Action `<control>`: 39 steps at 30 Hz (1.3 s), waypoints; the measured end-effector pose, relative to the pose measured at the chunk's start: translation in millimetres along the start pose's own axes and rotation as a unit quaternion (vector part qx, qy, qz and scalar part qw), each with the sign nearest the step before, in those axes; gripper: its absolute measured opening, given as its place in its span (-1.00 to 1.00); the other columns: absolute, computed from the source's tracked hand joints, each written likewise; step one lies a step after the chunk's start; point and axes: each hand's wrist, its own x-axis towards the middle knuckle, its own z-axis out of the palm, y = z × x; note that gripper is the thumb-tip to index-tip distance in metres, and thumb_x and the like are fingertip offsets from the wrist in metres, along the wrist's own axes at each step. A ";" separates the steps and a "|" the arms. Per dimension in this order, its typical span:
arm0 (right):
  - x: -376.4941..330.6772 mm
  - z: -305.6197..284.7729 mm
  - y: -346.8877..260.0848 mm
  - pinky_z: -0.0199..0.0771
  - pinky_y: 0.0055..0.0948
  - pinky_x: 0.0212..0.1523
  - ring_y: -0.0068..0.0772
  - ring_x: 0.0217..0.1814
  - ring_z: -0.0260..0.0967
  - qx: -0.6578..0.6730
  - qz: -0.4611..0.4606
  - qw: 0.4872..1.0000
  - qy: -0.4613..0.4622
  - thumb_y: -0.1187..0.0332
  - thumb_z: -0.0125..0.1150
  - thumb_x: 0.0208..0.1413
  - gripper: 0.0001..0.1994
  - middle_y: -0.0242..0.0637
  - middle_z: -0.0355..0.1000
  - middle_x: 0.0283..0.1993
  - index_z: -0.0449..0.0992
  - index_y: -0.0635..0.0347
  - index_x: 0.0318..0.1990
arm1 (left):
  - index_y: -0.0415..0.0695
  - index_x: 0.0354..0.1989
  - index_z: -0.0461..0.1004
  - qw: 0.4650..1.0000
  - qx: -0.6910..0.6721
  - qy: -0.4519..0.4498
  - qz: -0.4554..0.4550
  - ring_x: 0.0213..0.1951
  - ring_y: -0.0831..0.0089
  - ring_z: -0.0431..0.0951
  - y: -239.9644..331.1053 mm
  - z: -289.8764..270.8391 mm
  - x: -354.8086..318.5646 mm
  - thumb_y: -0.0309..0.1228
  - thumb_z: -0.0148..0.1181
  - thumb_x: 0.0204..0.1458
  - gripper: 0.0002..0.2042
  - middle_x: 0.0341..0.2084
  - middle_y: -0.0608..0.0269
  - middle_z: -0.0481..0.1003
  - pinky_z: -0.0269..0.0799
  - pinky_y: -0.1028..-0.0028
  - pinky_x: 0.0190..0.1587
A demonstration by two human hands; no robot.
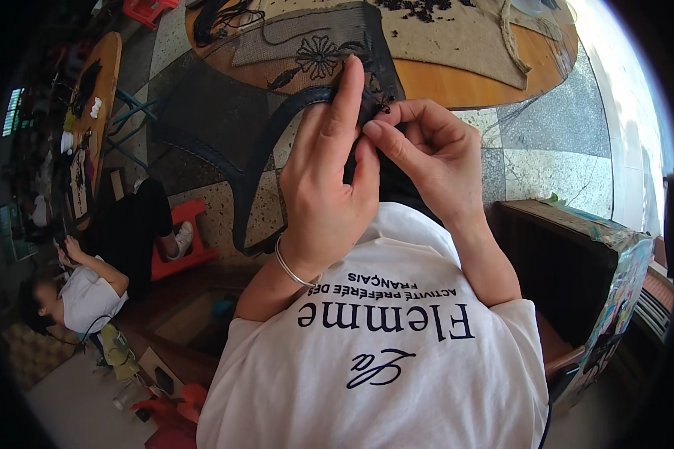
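A sheer black mesh piece (269, 88) with dark trimmed edges hangs from the round table's near side over my lap. A black embroidered flower (318, 57) and leaves decorate its upper part. My left hand (326, 165) grips the mesh by its dark band, index finger stretched along the top and thumb against the near side. Beside it, my right hand (430, 146) pinches thumb and index fingertip together at the band's edge. A small dark beaded cluster (384, 105) shows at those fingertips; what exactly they hold is too small to tell.
The round wooden table (457, 96) carries a tan cloth (449, 49) strewn with small black beads (419, 9) and some dark cords (228, 19). An open wooden cabinet (562, 247) stands at right. At left, another person (93, 288) sits near a second table (111, 63).
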 end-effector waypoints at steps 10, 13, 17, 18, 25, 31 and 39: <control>4.2 -6.2 5.7 -0.12 -0.81 -0.59 -0.91 -0.62 -0.08 0.169 0.115 0.975 -0.083 0.53 0.25 -0.03 -0.92 -0.72 0.12 -0.64 0.46 0.24 -0.37 | -0.13 0.22 0.21 0.998 -0.044 0.030 -0.040 -0.34 0.43 0.46 -2.9 -4.4 7.7 -0.76 0.09 -0.14 -0.35 -0.26 0.14 0.38 0.54 0.53 -0.29; 2.9 -3.9 6.3 -0.11 -0.81 -0.58 -0.91 -0.61 -0.08 0.146 0.071 0.984 -0.070 0.50 0.27 -0.02 -0.90 -0.72 0.13 -0.63 0.47 0.25 -0.34 | -0.13 0.22 0.21 0.998 -0.042 0.028 -0.029 -0.33 0.43 0.46 -0.6 -3.4 7.5 -0.75 0.09 -0.13 -0.37 -0.26 0.14 0.39 0.54 0.53 -0.30; 1.0 -1.2 5.9 -0.13 -0.81 -0.58 -0.91 -0.61 -0.08 0.058 0.056 0.996 -0.026 0.47 0.29 -0.01 -0.87 -0.72 0.14 -0.63 0.49 0.26 -0.30 | -0.27 0.23 0.14 0.994 -0.084 0.000 -0.070 -0.02 0.39 0.41 3.1 -4.3 4.7 -0.86 -0.01 -0.10 -0.38 -0.07 0.20 0.29 0.40 0.51 0.00; 0.8 -0.9 5.6 -0.13 -0.81 -0.58 -0.91 -0.61 -0.08 0.067 0.039 0.997 -0.029 0.47 0.29 -0.01 -0.87 -0.72 0.14 -0.63 0.49 0.26 -0.30 | -0.27 0.23 0.14 0.994 -0.083 -0.001 -0.071 -0.02 0.39 0.41 2.6 -3.9 4.7 -0.86 -0.01 -0.10 -0.38 -0.07 0.20 0.29 0.40 0.51 0.00; 3.2 -1.9 7.8 -0.12 -0.81 -0.62 -0.90 -0.62 -0.06 0.031 0.028 0.999 -0.021 0.46 0.28 0.01 -0.86 -0.71 0.16 -0.64 0.49 0.25 -0.28 | -0.14 0.22 0.21 1.000 0.019 0.001 -0.016 -0.37 0.34 0.48 -1.9 1.5 1.6 -0.75 0.09 -0.17 -0.34 -0.31 0.11 0.41 0.50 0.50 -0.34; 4.6 -3.6 11.9 -0.08 -0.80 -0.67 -0.90 -0.66 -0.01 0.127 0.034 0.990 -0.044 0.46 0.25 0.04 -0.90 -0.67 0.21 -0.64 0.47 0.23 -0.31 | -0.13 0.22 0.21 1.000 0.017 0.001 -0.018 -0.37 0.34 0.49 -3.9 1.8 1.5 -0.75 0.09 -0.17 -0.34 -0.33 0.13 0.42 0.50 0.49 -0.35; 6.4 -11.6 6.8 -0.08 -0.79 -0.68 -0.91 -0.67 -0.03 0.237 0.141 0.961 -0.013 0.48 0.22 0.04 -0.93 -0.67 0.20 -0.65 0.46 0.22 -0.32 | -0.16 0.23 0.19 0.998 -0.024 -0.010 -0.057 -0.23 0.38 0.48 1.5 2.0 1.5 -0.79 0.06 -0.14 -0.36 -0.19 0.14 0.37 0.50 0.50 -0.22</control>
